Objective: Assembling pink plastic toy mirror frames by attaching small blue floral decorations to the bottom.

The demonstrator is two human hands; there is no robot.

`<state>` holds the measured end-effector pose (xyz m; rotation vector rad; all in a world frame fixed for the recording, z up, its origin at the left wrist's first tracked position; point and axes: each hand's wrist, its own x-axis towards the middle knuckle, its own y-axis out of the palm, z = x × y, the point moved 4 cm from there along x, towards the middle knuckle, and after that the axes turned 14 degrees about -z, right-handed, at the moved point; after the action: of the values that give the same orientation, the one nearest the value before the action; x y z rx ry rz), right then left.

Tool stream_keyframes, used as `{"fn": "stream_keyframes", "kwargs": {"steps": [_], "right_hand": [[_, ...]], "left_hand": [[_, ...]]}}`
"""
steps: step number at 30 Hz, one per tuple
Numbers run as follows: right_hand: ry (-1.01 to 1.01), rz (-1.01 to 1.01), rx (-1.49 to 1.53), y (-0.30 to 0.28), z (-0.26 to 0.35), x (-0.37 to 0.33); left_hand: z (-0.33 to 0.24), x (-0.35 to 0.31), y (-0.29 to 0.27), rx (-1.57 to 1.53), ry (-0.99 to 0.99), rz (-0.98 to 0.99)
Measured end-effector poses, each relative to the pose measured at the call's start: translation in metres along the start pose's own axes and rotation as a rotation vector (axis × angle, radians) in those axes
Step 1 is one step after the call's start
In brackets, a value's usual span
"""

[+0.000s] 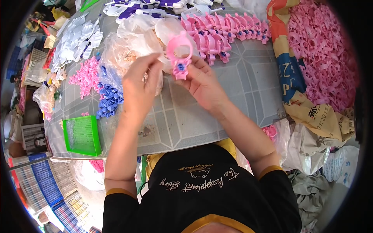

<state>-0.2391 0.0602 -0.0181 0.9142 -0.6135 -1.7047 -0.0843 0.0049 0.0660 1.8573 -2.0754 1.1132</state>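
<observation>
Over the table, my right hand (204, 83) grips a pink plastic ring-shaped part (181, 49) between thumb and fingers, its ring upward. A small blue piece (180, 67) sits in the lower end of that part. To its left, my left hand (140, 79) is raised with thumb and forefinger bent together in a pinch, apart from the pink part. Whatever those fingertips may hold is too small to make out. Just behind the left hand lies a crumpled clear plastic bag (116, 48). Rows of similar pink parts with blue pieces (211, 44) stand beyond my right hand.
Loose blue pieces (110, 101) and small pink pieces (84, 77) lie left of my arms, near a green tray (81, 136). White-grey parts (75, 42) are heaped at the far left. A large sack (289, 73) of pink parts (322, 58) stands at the table's right edge.
</observation>
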Motion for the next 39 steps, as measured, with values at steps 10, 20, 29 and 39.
{"fn": "stream_keyframes", "kwargs": {"steps": [10,20,29,39], "right_hand": [[-0.222,-0.129,0.093,-0.01,0.025,0.006],[-0.195,-0.115,0.086,-0.009,0.022,0.007],[0.157,0.068,0.021,0.005,0.003,-0.004],[0.267,0.141,-0.087,0.01,-0.003,-0.013]], "left_hand": [[0.064,0.04,0.06,0.522,0.308,0.151],[0.056,0.042,0.044,0.264,0.281,0.133],[0.003,0.006,-0.006,-0.258,-0.109,-0.059],[-0.013,0.001,-0.01,-0.077,0.107,0.008]]}}
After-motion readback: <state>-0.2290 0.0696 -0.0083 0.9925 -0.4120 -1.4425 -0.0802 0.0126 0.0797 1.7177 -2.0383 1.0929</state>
